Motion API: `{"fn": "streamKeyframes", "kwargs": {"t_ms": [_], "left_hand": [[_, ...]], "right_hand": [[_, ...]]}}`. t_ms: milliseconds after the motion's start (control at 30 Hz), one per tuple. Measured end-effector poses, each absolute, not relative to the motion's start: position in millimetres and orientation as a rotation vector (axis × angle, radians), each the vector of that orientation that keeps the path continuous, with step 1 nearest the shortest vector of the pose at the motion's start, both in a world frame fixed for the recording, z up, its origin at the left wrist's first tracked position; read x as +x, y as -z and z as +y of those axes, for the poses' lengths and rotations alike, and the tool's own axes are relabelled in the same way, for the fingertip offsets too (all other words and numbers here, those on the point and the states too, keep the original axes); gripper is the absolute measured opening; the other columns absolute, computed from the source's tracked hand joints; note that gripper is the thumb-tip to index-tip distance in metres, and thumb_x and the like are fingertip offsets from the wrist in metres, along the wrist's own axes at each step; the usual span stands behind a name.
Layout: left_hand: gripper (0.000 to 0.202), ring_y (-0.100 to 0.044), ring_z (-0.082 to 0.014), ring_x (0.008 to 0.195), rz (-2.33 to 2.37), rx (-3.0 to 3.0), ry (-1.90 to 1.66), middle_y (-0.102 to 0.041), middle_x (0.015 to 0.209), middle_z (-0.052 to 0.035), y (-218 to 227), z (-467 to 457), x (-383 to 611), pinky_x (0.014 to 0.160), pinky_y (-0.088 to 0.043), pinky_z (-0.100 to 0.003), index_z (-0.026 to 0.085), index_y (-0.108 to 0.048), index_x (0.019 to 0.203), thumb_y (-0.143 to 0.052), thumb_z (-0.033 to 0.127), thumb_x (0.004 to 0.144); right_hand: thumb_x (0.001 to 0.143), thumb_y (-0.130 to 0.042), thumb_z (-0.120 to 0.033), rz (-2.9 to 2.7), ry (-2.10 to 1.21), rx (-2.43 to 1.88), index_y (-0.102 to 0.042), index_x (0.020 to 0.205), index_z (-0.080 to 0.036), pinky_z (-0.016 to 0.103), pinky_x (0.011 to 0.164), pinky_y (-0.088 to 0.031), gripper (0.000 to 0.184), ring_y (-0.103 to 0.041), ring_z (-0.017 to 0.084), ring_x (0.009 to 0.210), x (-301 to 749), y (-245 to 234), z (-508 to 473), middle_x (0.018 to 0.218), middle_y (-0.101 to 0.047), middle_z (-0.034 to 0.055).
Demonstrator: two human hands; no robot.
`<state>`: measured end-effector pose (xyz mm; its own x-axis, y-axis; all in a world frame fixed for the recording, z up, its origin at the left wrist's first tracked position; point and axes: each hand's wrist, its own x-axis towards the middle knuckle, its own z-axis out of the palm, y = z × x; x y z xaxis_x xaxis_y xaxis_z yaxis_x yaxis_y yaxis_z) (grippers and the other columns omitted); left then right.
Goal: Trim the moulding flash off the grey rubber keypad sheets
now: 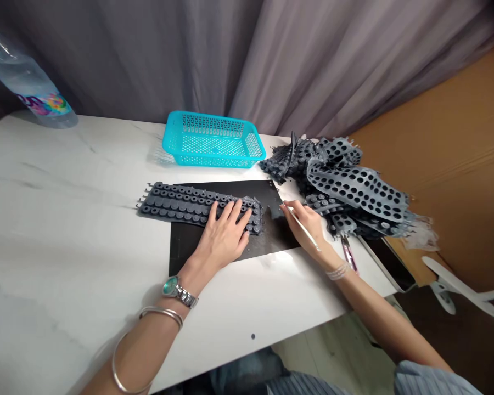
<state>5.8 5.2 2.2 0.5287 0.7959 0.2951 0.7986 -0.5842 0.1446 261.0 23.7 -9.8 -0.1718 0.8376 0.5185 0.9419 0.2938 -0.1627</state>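
Grey moulded rubber strip of round studs (pixel 177 207) lies across the left of the black mat (pixel 269 192), my left hand (pixel 224 236) spread flat pressing it down, my right hand (pixel 307 225) pinching a thin pale stick (pixel 310 238) beside it.

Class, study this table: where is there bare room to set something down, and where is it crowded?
Bare tabletop lies left of the black mat and basket, and between mat and front edge. Crowded: right of the mat, where rubber sheets pile by the right hand.
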Motion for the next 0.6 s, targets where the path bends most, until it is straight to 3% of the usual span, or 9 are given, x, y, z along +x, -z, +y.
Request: {"fn": "streamKeyframes", "kwargs": {"t_ms": [133,233,400,600], "left_hand": [[0.042,-0.043,-0.0277,0.135,-1.342,-2.785,0.532,-0.045,0.149,-0.0133,-3,2,4,0.116,-0.025,-0.055,0.018,-0.053,0.135,-0.041,0.028,0.096],[0.041,-0.043,-0.0268,0.135,-1.276,-2.816,0.533,-0.047,0.148,-0.0135,-5,0,5,0.117,-0.025,-0.052,0.017,-0.054,0.134,-0.041,0.025,0.096],[0.046,-0.039,-0.0283,0.139,-1.332,-2.807,0.547,-0.043,0.15,-0.0164,-2,-1,11,0.117,-0.026,-0.052,0.014,-0.05,0.139,-0.042,0.031,0.097],[0.048,-0.038,-0.0273,0.14,-1.329,-2.847,0.507,-0.042,0.151,-0.0149,0,-3,15,0.119,-0.02,-0.053,0.014,-0.048,0.141,-0.039,0.034,0.098]], "right_hand": [[0.098,-0.05,-0.036,-2.026,0.361,-1.537,-0.06,0.09,-0.022,0.029,0.057,-0.039,0.019,-0.056,0.017,0.056,261,10,25,0.07,-0.066,0.0027],[0.097,-0.051,-0.031,-2.056,0.26,-1.412,-0.06,0.089,-0.021,0.031,0.06,-0.044,0.015,-0.058,0.019,0.065,259,5,26,0.075,-0.064,0.0048],[0.097,-0.051,-0.022,-2.222,0.038,-1.134,-0.059,0.102,-0.022,0.033,0.07,-0.054,0.01,-0.061,0.02,0.079,242,4,25,0.088,-0.064,0.0073],[0.096,-0.051,-0.017,-2.462,0.11,-0.933,-0.058,0.109,-0.02,0.039,0.078,-0.054,0.015,-0.06,0.023,0.092,231,9,31,0.102,-0.068,0.0101]]}}
